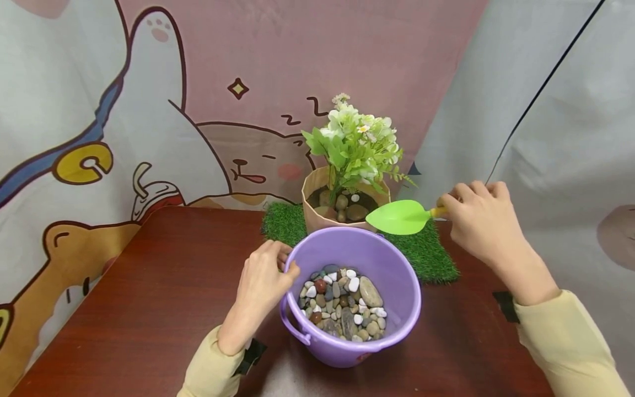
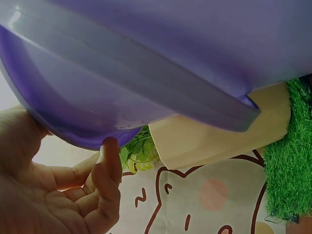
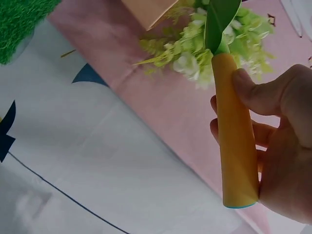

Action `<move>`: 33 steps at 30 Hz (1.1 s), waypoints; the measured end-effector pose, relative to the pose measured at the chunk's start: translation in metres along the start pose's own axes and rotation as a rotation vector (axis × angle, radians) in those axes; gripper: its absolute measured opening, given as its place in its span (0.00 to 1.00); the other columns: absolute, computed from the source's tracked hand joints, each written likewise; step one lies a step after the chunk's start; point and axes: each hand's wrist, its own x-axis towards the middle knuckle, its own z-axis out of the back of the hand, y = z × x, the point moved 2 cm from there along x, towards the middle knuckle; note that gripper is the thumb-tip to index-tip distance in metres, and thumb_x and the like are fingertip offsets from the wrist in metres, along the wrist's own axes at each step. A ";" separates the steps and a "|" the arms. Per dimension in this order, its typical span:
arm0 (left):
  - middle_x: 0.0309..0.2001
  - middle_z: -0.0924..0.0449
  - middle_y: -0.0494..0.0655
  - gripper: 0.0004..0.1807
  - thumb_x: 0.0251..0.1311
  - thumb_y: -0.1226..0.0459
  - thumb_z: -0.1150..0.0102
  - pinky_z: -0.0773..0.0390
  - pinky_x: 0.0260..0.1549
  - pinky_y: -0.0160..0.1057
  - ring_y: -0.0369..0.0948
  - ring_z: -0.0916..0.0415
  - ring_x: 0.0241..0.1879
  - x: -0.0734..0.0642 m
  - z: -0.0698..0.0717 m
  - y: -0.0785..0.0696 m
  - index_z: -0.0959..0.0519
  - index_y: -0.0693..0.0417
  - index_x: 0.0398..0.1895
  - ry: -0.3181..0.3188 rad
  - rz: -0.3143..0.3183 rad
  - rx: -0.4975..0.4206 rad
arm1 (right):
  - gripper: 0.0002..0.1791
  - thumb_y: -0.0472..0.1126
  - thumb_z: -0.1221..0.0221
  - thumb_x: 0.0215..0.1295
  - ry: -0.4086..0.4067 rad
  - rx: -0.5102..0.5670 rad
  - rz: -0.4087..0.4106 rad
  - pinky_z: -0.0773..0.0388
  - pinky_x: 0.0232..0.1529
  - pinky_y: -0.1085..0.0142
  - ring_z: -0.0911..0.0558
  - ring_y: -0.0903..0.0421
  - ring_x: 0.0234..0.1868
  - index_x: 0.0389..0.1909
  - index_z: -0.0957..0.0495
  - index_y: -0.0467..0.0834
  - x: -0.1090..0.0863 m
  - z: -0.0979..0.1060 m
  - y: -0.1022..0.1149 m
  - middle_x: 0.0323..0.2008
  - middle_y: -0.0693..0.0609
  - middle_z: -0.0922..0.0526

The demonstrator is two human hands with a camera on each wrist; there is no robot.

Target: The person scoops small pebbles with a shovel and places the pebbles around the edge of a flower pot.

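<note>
My right hand [image 1: 478, 218] grips the yellow handle of a toy garden trowel [image 1: 399, 216], thumb along one side of the handle in the right wrist view. Its green blade points left, just over the far right rim of a purple bucket [image 1: 347, 355], and no stones show on it. Mixed pebbles [image 1: 342, 303], grey, white and brown, cover the bucket's bottom. With thumb and fingers my left hand [image 1: 265, 275] holds the bucket's left rim. Behind the bucket, a beige pot [image 1: 313, 218] bears white and green flowers [image 1: 359, 140], with dark filling and several stones around the stems.
Under and beside the pot lies a green turf mat [image 1: 436, 256]. The bucket's handle [image 1: 294, 328] hangs down on its left side. All of this stands on a dark brown table [image 1: 163, 286], with a printed cartoon cloth [image 1: 238, 149] as the wall behind.
</note>
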 end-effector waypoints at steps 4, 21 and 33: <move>0.26 0.22 0.47 0.08 0.42 0.68 0.37 0.28 0.24 0.34 0.38 0.26 0.24 0.000 0.001 0.000 0.19 0.59 0.30 -0.003 0.000 0.002 | 0.03 0.32 0.44 0.47 0.020 0.008 0.041 0.36 0.35 0.47 0.26 0.42 0.29 0.25 0.23 0.40 0.000 0.006 0.012 0.25 0.43 0.21; 0.26 0.22 0.47 0.09 0.42 0.68 0.37 0.27 0.25 0.34 0.38 0.26 0.24 0.000 0.000 0.001 0.19 0.59 0.30 0.003 0.006 0.003 | 0.12 0.40 0.29 0.41 0.140 -0.067 0.247 0.36 0.33 0.56 0.28 0.46 0.27 0.20 0.24 0.42 -0.001 0.002 0.073 0.22 0.46 0.26; 0.26 0.22 0.47 0.08 0.42 0.68 0.37 0.27 0.24 0.35 0.38 0.26 0.24 0.000 0.001 -0.001 0.19 0.59 0.30 0.004 0.000 0.013 | 0.12 0.32 0.33 0.39 0.232 -0.158 0.378 0.37 0.33 0.58 0.31 0.49 0.26 0.16 0.29 0.44 -0.007 -0.007 0.111 0.21 0.48 0.29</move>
